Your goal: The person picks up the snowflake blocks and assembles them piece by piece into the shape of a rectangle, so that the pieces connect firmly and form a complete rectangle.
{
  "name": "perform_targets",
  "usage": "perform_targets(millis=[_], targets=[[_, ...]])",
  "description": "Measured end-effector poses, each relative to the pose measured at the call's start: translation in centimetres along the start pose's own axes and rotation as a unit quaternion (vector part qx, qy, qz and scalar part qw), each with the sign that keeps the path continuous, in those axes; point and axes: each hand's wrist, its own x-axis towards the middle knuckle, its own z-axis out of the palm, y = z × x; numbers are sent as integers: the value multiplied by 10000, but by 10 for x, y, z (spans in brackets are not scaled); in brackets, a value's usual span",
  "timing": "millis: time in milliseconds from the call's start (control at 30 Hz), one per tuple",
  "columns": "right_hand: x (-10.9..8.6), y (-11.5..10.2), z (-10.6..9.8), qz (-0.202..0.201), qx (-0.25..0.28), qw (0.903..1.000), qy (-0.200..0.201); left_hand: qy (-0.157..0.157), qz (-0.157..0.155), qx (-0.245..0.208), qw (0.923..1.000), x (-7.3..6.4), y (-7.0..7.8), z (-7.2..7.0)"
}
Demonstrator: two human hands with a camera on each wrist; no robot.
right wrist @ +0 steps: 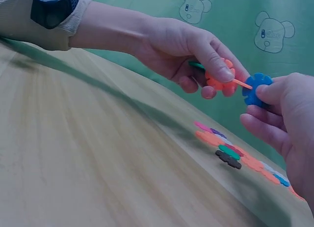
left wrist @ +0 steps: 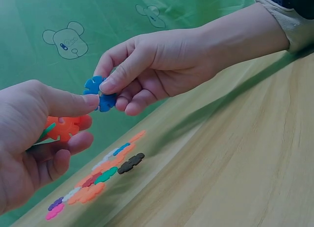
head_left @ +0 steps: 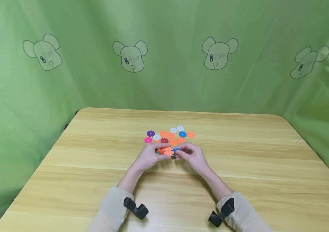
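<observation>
Above the tabletop my left hand [head_left: 148, 157] grips a small cluster of slotted plastic snowflake discs. An orange snowflake disc [right wrist: 220, 75] and the edge of a green snowflake disc [right wrist: 197, 65] show between its fingers. My right hand [head_left: 194, 158] pinches a blue snowflake disc [right wrist: 258, 88] between thumb and fingers. In the right wrist view, a thin orange edge [right wrist: 242, 83] from the cluster meets the blue disc's rim. The left thumb lies close beside the blue disc in the left wrist view. Fingers hide part of the cluster.
Beyond the hands, loose discs lie flat on the wooden table [head_left: 95, 180]: several orange [head_left: 191, 135], some white [head_left: 180, 128], a purple [head_left: 151, 133], a pink [head_left: 148, 140], a dark red [head_left: 164, 140] and another blue one [head_left: 183, 134]. A black disc [left wrist: 131, 163] and a green disc [left wrist: 106, 175] lie nearer. Green cloth [head_left: 164, 90] hangs behind.
</observation>
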Motion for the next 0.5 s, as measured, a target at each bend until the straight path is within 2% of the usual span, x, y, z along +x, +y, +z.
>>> perform_targets(millis=[233,500], targets=[[3,5,-8,380,-203,9990,-155,-3,15,69,10000,2,-5,-1],[8,8,-19,723,80,9972,163,65,-182,135,9997,2,-6,-3]])
